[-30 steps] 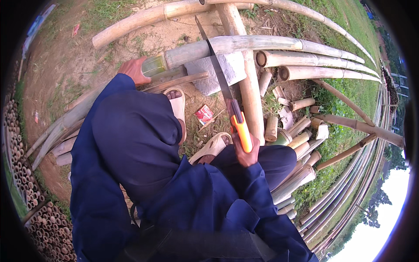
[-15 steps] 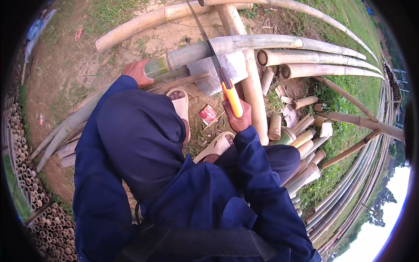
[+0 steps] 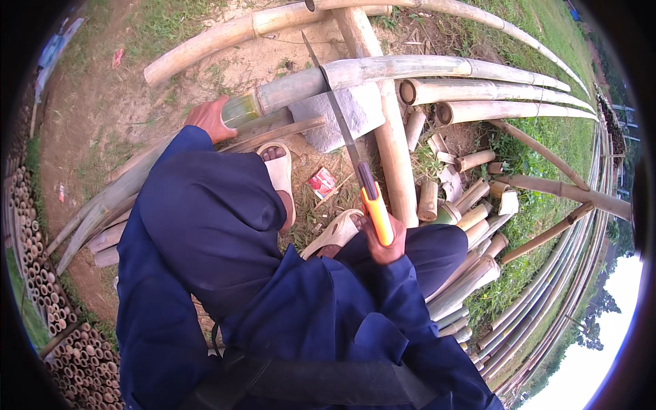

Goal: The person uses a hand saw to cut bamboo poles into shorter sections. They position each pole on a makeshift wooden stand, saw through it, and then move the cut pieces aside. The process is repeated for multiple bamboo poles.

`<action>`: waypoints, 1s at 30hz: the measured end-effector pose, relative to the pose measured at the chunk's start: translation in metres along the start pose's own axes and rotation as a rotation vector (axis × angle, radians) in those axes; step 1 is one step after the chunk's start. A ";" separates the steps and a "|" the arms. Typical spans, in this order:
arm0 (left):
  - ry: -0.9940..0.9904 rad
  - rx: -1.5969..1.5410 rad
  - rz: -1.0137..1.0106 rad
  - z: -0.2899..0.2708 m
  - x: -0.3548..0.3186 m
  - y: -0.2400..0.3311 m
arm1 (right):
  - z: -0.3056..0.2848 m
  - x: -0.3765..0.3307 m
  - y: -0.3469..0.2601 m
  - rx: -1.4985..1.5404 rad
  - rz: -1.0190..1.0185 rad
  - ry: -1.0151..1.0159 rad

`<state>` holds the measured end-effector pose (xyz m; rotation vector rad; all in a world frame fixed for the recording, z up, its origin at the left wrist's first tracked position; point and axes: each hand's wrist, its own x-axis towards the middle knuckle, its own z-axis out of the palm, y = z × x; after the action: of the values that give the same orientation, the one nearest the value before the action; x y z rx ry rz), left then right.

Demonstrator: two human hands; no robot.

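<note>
A long bamboo pole (image 3: pixel 294 91) lies crosswise in front of me, its near-left end greenish. My left hand (image 3: pixel 210 120) is wrapped round that left end. A hand saw (image 3: pixel 345 130) with an orange and dark handle is gripped in my right hand (image 3: pixel 385 239), beside my right knee. Its blade crosses the bamboo pole to the right of my left hand, and the tip sticks out beyond the far side. Under the pole sits a whitish block (image 3: pixel 338 117), partly behind the blade. A thick support pole (image 3: pixel 396 157) runs beneath the bamboo, right of the block.
More bamboo poles (image 3: pixel 502 90) stretch away to the right. Short bamboo offcuts (image 3: pixel 471 273) are heaped by my right knee. A red packet (image 3: pixel 322 183) lies between my sandalled feet. Stacked bamboo (image 3: pixel 82 362) stands at the lower left. Another pole (image 3: pixel 225 42) rests on the ground beyond.
My right hand has drawn the saw back toward me and slightly right, so less blade shows past the pole. My left hand still holds the pole's end.
</note>
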<state>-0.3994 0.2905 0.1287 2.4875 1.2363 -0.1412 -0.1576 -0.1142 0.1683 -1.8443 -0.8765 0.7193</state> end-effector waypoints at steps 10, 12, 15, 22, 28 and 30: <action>0.033 0.010 0.010 -0.001 -0.002 0.002 | 0.018 0.053 -0.006 0.024 -0.018 -0.023; -0.003 0.016 -0.001 0.004 0.000 -0.005 | -0.008 -0.009 -0.014 -0.058 0.078 -0.040; 0.000 0.064 -0.041 0.001 -0.003 0.001 | -0.011 -0.026 -0.013 -0.055 0.001 0.017; 0.012 0.013 -0.003 0.000 -0.001 0.000 | 0.017 0.046 -0.012 0.021 0.014 -0.016; 0.015 0.056 -0.029 0.002 -0.003 -0.003 | -0.008 -0.021 -0.002 -0.003 0.050 0.009; -0.011 0.004 0.002 0.000 0.002 0.006 | 0.011 0.042 0.018 -0.002 0.068 -0.004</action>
<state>-0.3937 0.2885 0.1301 2.4880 1.2309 -0.1568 -0.1376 -0.0802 0.1436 -1.8825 -0.8204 0.7644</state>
